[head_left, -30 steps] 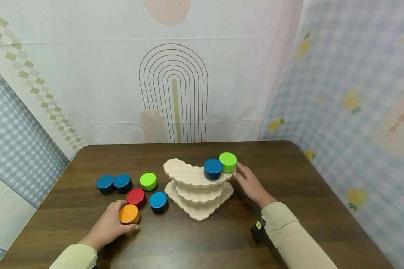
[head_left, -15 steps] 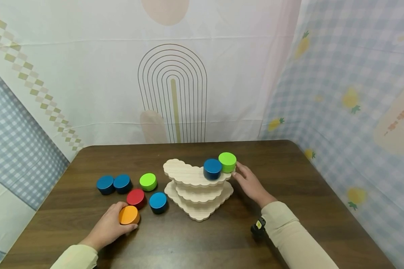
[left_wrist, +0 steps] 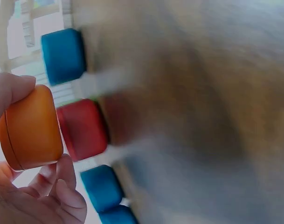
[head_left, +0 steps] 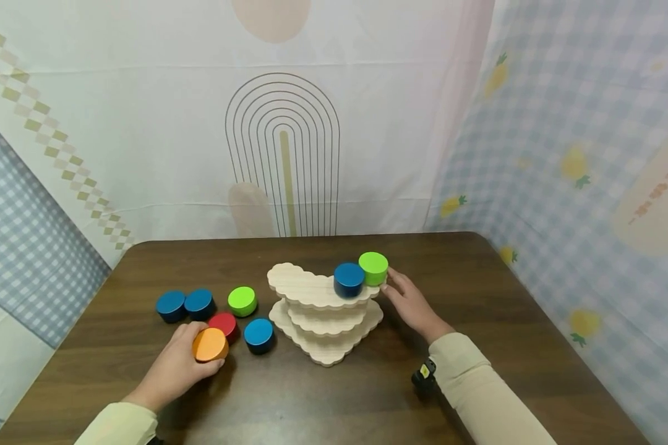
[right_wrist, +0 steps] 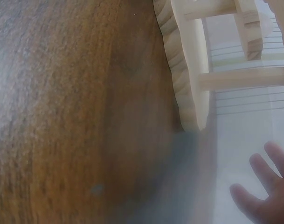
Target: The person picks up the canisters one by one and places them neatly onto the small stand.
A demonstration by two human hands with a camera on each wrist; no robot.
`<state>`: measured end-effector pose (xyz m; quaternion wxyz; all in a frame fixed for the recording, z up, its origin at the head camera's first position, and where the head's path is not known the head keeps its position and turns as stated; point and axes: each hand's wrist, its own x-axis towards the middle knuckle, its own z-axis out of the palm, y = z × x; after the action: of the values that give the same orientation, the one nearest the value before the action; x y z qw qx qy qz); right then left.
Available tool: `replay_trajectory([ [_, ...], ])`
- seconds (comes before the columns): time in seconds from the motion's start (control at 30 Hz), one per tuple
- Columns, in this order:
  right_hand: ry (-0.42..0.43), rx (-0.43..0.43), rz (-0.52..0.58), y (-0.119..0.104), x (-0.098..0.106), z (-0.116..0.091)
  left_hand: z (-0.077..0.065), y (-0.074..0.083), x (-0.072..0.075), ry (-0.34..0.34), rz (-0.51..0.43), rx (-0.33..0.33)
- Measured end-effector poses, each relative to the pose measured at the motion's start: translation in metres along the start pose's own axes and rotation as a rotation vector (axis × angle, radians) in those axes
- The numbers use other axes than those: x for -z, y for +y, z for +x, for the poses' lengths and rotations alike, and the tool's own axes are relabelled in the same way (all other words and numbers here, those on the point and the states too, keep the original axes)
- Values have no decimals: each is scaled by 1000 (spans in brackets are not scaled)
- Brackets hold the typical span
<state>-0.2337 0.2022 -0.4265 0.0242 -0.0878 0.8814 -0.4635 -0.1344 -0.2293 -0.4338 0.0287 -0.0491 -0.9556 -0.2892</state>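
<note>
My left hand [head_left: 172,366] grips an orange round block [head_left: 210,344] between thumb and fingers. In the left wrist view the orange block [left_wrist: 33,128] is held off the tabletop, beside a red round block [left_wrist: 85,129]. My right hand [head_left: 414,305] has its fingers at the right end of a tiered wooden stand [head_left: 306,285], close to a green round block [head_left: 373,268]; whether they touch it I cannot tell. A blue round block [head_left: 349,280] stands beside that green one on the top tier. Fingers of the right hand [right_wrist: 272,196] are spread in the right wrist view.
Two blue round blocks [head_left: 171,306] lie together at the left. Another green block [head_left: 242,301] and a blue block [head_left: 259,335] stand between them and the wooden stand. Behind the brown table [head_left: 334,408] hangs a patterned cloth [head_left: 378,142].
My left hand has raised the orange block slightly off the table; it now covers part of the red block. The right hand stays at the stand. The view shifts slightly.
</note>
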Motion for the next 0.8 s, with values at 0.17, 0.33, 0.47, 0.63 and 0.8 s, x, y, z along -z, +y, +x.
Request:
replay_trajectory([
  [0.17, 0, 13, 2, 0, -2, 0, 3, 13, 3, 25, -26, 1],
  [0.33, 7, 10, 7, 0, -1, 0, 8, 28, 8, 53, -58, -28],
  [0.47, 9, 7, 12, 0, 0, 0, 13, 37, 11, 49, -92, -38],
  [0.63, 8, 5, 13, -2, 0, -1, 18, 44, 11, 60, -111, -49],
  [0.8, 8, -4, 10, -2, 0, 0, 21, 51, 10, 53, -121, -47],
])
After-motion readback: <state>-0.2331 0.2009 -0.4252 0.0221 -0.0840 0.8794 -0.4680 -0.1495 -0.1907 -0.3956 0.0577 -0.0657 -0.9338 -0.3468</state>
